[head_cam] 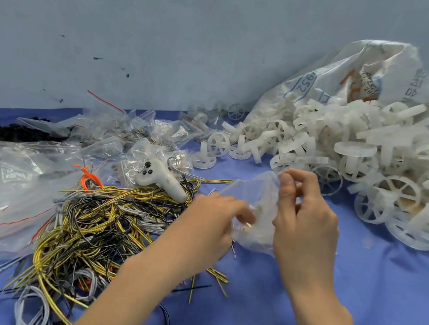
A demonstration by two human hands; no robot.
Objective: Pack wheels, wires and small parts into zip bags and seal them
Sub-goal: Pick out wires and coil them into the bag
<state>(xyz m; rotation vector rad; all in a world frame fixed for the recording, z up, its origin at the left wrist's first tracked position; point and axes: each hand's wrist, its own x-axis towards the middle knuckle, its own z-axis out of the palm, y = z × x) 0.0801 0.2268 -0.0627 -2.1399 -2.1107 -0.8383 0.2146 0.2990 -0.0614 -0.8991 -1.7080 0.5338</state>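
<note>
Your right hand (306, 222) pinches the top edge of a small clear zip bag (253, 207) between thumb and fingers, lifting that edge up and away from you; your left hand (211, 224) has its fingers curled at the bag's lower left side, gripping the film or reaching into the mouth, can't tell which. So both hands are closed on the bag, which hangs between them just above the worktop (298, 307). Something small and pale shows inside near your left fingers, too blurred to name. Taking the bag as landmark: the wire tangle (97, 223), yellow, black and grey, lies directly to its left and under your left forearm, strands running mostly toward and away from you, so the left hand is nearer for wires. The wheel heap (357, 158), white spoked plastic, spills from a woven sack (353, 79) behind and right of the bag, nearer the right hand. A white controller (162, 180) sits on the wires behind-left of the bag. Farther left, a big clear bag (6, 196) and a pile of filled small zip bags (131, 130). My read: bag is being opened or filled, seal not yet pressed.
</note>
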